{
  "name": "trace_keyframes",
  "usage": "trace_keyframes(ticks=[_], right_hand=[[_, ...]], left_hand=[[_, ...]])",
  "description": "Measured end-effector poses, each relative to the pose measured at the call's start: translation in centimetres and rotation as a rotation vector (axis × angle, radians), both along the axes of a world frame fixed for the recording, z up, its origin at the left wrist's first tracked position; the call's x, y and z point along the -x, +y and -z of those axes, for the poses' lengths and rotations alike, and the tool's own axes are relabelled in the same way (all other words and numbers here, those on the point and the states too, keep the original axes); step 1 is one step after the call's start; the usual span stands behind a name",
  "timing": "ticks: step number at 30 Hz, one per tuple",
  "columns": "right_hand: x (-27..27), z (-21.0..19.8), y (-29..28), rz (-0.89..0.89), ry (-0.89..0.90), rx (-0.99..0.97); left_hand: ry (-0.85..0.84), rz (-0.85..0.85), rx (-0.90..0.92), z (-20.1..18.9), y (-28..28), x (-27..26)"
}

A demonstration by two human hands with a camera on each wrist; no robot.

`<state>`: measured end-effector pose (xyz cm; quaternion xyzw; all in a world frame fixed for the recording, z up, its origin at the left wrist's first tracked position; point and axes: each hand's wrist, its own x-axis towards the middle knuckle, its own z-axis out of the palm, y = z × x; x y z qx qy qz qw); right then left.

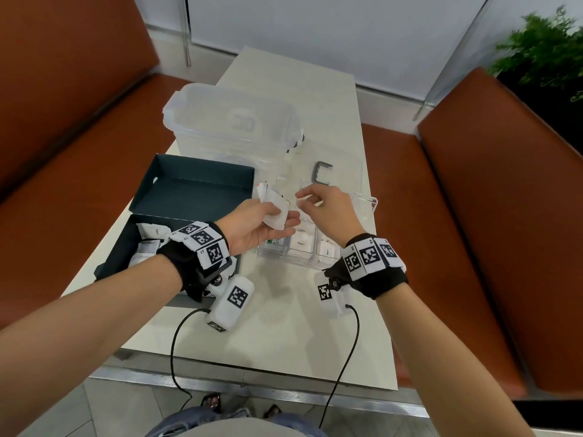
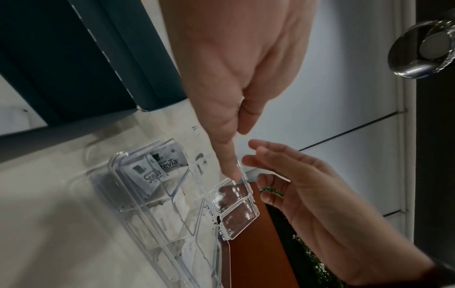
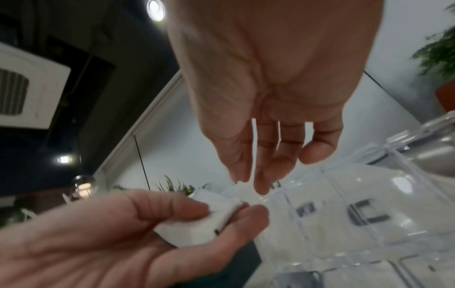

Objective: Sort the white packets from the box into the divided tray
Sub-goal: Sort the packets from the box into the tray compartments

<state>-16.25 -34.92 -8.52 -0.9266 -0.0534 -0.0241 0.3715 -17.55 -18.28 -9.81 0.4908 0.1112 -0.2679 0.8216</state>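
Observation:
My left hand [image 1: 279, 216] grips a small stack of white packets [image 1: 274, 209] between thumb and fingers, just above the left end of the clear divided tray [image 1: 370, 203]. My right hand [image 1: 307, 197] hovers beside it over the tray, fingers relaxed and holding nothing. In the right wrist view the right hand's fingertips [image 3: 261, 187] hang a little above the held packets [image 3: 211, 220]. The tray's near compartments hold Stevia packets [image 2: 152, 175] and other white packets [image 1: 301, 242]. The dark box [image 1: 132, 263] at the left holds more white packets [image 1: 151, 234].
The box's dark lid [image 1: 195, 190] stands open behind it. A large clear storage tub [image 1: 233, 127] stands at the back of the pale table [image 1: 284, 326], with a clear lid and grey handle [image 1: 321, 173] beside it. Orange benches flank the table.

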Motion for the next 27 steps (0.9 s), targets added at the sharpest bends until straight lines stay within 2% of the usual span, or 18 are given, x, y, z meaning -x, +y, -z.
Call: trace_keyframes(ticks=[4, 9, 14, 18, 22, 27], right_hand=[[0.4, -0.1, 0.5, -0.002, 0.097, -0.138], [0.8, -0.2, 0.4, 0.038, 0.102, -0.280], [0.2, -0.9, -0.7, 0.098, 0.141, -0.410], [-0.6, -0.6, -1.9, 0.151, 0.172, -0.487], [-1.3, 1.0, -2.8, 0.228, 0.186, -0.426], [-1.6, 4.0, -2.7, 0.238, 0.203, -0.157]], left_hand=[[-0.080, 0.028, 0.018, 0.1, -0.2, 0.2], [-0.185, 0.013, -0.076, 0.5, -0.2, 0.2], [-0.109, -0.022, -0.090, 0.5, -0.3, -0.2], [-0.131, -0.007, -0.113, 0.6, 0.3, -0.3], [-0.145, -0.021, -0.160, 1.0, 0.7, -0.4], [-0.144, -0.031, -0.164, 1.1, 0.7, -0.3]])
